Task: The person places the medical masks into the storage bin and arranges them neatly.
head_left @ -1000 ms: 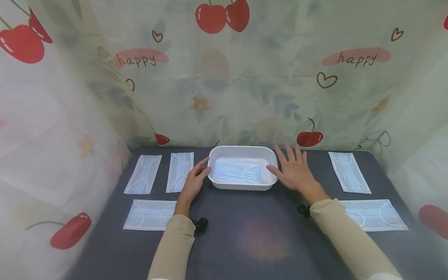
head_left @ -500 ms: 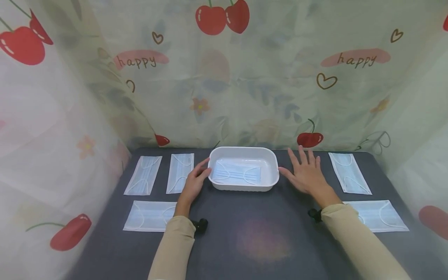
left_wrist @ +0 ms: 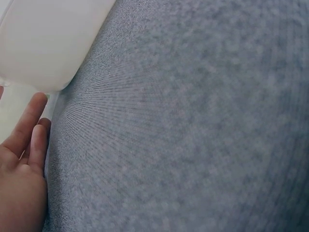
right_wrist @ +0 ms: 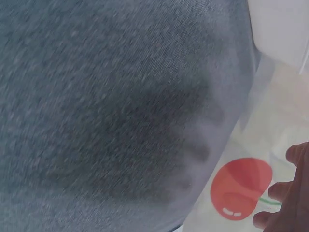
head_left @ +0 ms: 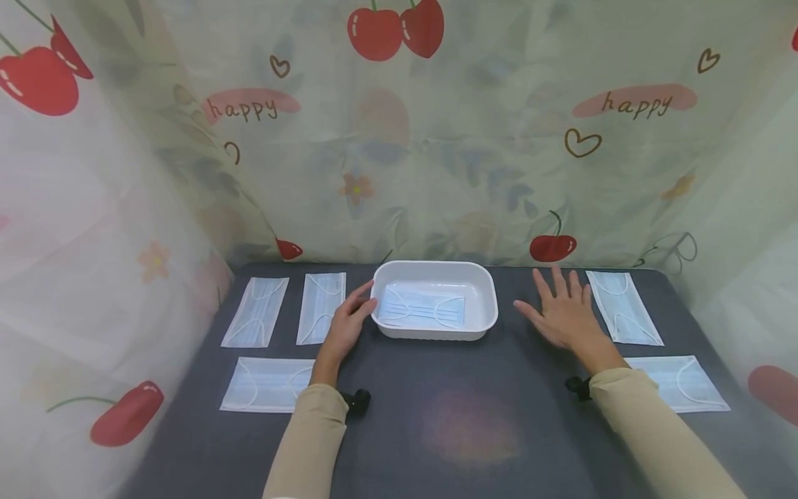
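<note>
A white plastic tray (head_left: pixel 433 334) stands at the back middle of the dark table, holding a light blue face mask (head_left: pixel 420 308) laid flat with its ear loops on top. My left hand (head_left: pixel 344 329) is at the tray's left end, straight fingers right at the rim; the left wrist view shows the fingertips (left_wrist: pixel 38 102) close against the tray's corner. My right hand (head_left: pixel 566 322) hovers palm down with fingers spread, apart from the tray, between it and a mask (head_left: pixel 625 308) at the back right. It holds nothing, and its shadow falls on the table in the right wrist view.
On the left lie two upright masks (head_left: pixel 255 312) and a sideways mask (head_left: pixel 264 384), partly behind my left arm. Another sideways mask (head_left: pixel 688 383) at right is partly covered by my right sleeve. A cherry-patterned curtain (head_left: pixel 430 173) encloses the table's back and sides.
My right hand has moved right, away from the tray's right rim to near the back right mask. The left hand, tray and masks have stayed in place.
</note>
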`<state>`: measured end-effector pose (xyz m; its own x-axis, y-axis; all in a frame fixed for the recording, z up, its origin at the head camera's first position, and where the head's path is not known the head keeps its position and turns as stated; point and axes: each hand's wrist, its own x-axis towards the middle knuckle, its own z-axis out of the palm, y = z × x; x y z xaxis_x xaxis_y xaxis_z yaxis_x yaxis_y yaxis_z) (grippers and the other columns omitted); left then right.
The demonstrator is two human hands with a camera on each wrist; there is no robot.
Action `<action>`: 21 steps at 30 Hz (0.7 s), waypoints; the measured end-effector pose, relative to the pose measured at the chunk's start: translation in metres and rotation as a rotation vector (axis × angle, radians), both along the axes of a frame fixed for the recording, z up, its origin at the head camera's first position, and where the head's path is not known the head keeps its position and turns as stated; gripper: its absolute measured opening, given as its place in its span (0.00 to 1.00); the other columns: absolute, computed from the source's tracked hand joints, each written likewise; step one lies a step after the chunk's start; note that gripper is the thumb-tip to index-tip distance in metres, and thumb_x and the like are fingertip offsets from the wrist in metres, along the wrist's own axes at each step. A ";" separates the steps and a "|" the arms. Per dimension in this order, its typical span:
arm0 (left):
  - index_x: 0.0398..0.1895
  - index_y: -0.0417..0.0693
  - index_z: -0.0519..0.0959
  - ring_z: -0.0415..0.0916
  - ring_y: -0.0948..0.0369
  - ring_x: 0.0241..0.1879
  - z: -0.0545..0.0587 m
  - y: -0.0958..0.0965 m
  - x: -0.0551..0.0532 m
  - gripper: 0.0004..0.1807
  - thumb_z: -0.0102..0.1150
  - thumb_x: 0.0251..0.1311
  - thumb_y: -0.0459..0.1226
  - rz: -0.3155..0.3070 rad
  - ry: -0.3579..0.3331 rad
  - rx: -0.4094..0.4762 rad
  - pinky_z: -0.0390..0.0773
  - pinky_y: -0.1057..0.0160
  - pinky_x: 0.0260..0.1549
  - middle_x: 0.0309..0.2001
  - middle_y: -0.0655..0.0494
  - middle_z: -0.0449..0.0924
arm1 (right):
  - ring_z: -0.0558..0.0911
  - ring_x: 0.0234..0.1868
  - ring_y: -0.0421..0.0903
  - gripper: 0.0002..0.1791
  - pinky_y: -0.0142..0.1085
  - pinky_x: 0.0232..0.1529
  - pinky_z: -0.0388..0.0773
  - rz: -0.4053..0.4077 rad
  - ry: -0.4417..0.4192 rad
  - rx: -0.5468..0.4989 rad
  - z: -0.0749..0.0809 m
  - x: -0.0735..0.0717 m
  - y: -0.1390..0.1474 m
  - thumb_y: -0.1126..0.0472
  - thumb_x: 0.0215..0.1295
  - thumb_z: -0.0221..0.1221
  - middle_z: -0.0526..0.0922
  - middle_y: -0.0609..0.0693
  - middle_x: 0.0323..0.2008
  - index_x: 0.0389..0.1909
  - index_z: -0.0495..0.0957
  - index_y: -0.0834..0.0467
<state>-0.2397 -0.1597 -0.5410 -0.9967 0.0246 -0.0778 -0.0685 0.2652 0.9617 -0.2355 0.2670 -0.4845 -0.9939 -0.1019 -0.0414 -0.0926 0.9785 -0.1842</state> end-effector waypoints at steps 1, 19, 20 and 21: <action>0.70 0.81 0.69 0.71 0.50 0.69 0.000 0.000 0.000 0.25 0.56 0.71 0.57 0.002 -0.001 0.002 0.63 0.41 0.73 0.65 0.50 0.78 | 0.38 0.78 0.78 0.54 0.75 0.73 0.35 -0.003 0.001 -0.001 0.000 0.000 0.002 0.23 0.69 0.39 0.36 0.71 0.81 0.82 0.42 0.56; 0.70 0.81 0.69 0.70 0.50 0.69 0.000 0.000 0.000 0.25 0.56 0.70 0.58 0.000 0.012 -0.007 0.63 0.41 0.72 0.65 0.51 0.78 | 0.40 0.76 0.82 0.53 0.77 0.70 0.36 -0.066 -0.020 -0.025 0.001 0.013 0.040 0.25 0.72 0.39 0.38 0.76 0.78 0.82 0.41 0.59; 0.70 0.82 0.69 0.70 0.50 0.69 0.000 0.000 0.000 0.25 0.56 0.70 0.59 0.002 0.009 -0.008 0.63 0.40 0.73 0.65 0.51 0.78 | 0.40 0.75 0.82 0.53 0.78 0.69 0.36 -0.066 -0.019 -0.027 0.000 0.013 0.042 0.25 0.72 0.39 0.38 0.76 0.78 0.82 0.41 0.59; 0.69 0.83 0.69 0.70 0.50 0.69 0.000 0.000 0.000 0.25 0.56 0.70 0.59 0.004 0.005 -0.008 0.63 0.40 0.73 0.65 0.51 0.78 | 0.40 0.75 0.83 0.53 0.78 0.69 0.36 -0.066 -0.018 -0.029 -0.001 0.014 0.045 0.25 0.72 0.38 0.38 0.76 0.78 0.82 0.41 0.59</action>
<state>-0.2397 -0.1598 -0.5415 -0.9971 0.0205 -0.0726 -0.0643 0.2724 0.9600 -0.2217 0.3120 -0.4855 -0.9976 -0.0376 -0.0574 -0.0245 0.9766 -0.2135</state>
